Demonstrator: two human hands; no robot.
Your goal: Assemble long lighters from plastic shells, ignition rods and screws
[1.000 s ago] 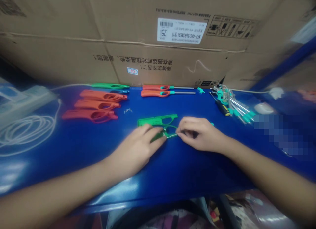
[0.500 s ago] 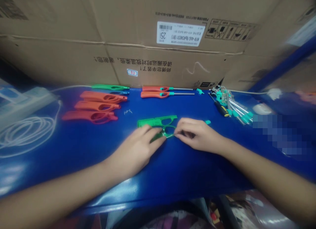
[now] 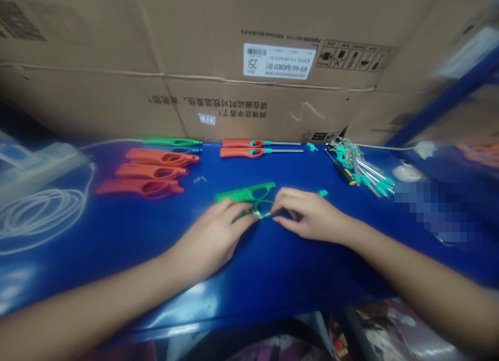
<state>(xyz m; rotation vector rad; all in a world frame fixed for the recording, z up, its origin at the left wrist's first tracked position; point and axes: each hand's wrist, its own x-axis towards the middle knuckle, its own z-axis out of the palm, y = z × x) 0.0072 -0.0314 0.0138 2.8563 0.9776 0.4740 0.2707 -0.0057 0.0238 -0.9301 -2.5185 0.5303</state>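
Observation:
My left hand point(image 3: 218, 228) is closed on the left end of a green lighter casing half point(image 3: 266, 201), low over the blue table. At the casing's other end, my right hand point(image 3: 306, 214) has thumb and fingers pinched together; whatever lies between them is hidden. A shiny metal piece point(image 3: 262, 214) shows along the near side of the casing, between the two hands. Just behind lies a second green casing half point(image 3: 237, 192), close against the left fingers. A small teal part point(image 3: 322, 193) rests beyond the right hand.
Red and orange lighter bodies point(image 3: 152, 171) lie at left, beside a coiled white cable point(image 3: 50, 210). Two assembled orange lighters point(image 3: 241, 152) lie at the back before a cardboard wall point(image 3: 218, 49). At right are a screwdriver point(image 3: 345, 174) and metal tubes with teal ends point(image 3: 368, 174).
The whole view has shifted slightly. Both hands keep nearly the same places around the green casing; the right fingers have moved only a little.

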